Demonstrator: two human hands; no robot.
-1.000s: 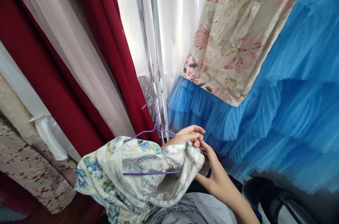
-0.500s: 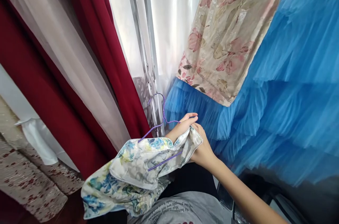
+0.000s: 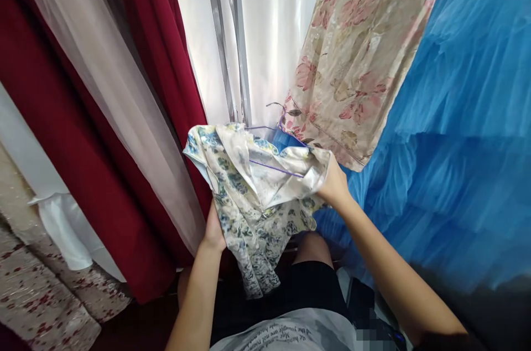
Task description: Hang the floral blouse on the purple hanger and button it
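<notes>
Blue-floral garment (image 3: 249,196), mid-frame on a purple wire hanger (image 3: 276,168), is gripped below by the left hand (image 3: 213,229) and at its shoulder by the right hand (image 3: 334,185), and may slip off if tugged unevenly.

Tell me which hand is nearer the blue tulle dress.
Right. The right hand grips the floral garment right beside the blue tulle dress; the left hand is on the garment's far side, by the red curtain.

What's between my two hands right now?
In the head view, the floral garment spans the gap from left hand to right hand, with a purple hanger lying inside it. Both hands hold it.
</notes>
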